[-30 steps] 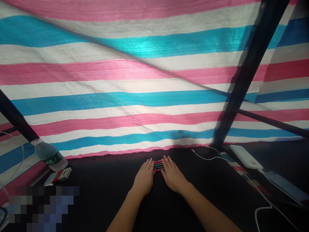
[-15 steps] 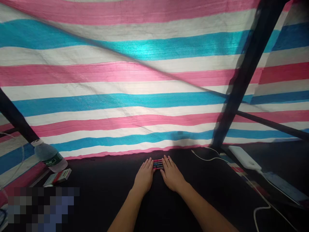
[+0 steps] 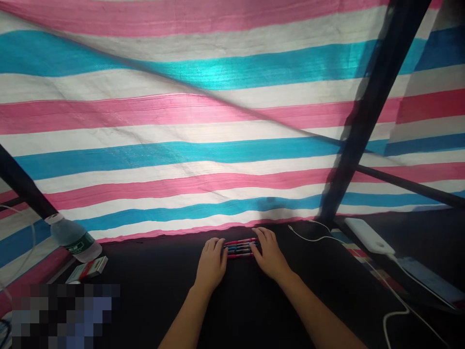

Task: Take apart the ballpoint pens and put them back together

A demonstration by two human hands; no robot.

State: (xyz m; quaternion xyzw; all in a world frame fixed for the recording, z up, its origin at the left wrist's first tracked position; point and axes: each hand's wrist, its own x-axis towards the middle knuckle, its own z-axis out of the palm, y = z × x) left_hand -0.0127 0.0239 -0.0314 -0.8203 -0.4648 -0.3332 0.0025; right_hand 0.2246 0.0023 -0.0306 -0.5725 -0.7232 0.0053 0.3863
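Observation:
Several slim pens point(image 3: 240, 247), red and blue with pale sections, lie side by side in a row across the dark surface. At their left ends rests my left hand point(image 3: 211, 264), its fingers bent and thumb near the closest pens. My right hand point(image 3: 269, 254) is at the right ends, thumb touching the pens and fingers spread beyond the farthest one. Both palms face down and inward, with the pens' middles showing between them. My fingers hide the pens' tips.
On the left stand a clear bottle point(image 3: 76, 240) with a green label and a small box point(image 3: 87, 270). To the right lie a white power bank point(image 3: 368, 235), a phone point(image 3: 428, 278) and a white cable point(image 3: 385, 281). A striped tarp point(image 3: 189, 155) hangs behind, beside a dark post point(image 3: 363, 121).
My hands have moved apart, the right one shifting right and slightly up, the left one slightly left. More of the pens' length now shows between them.

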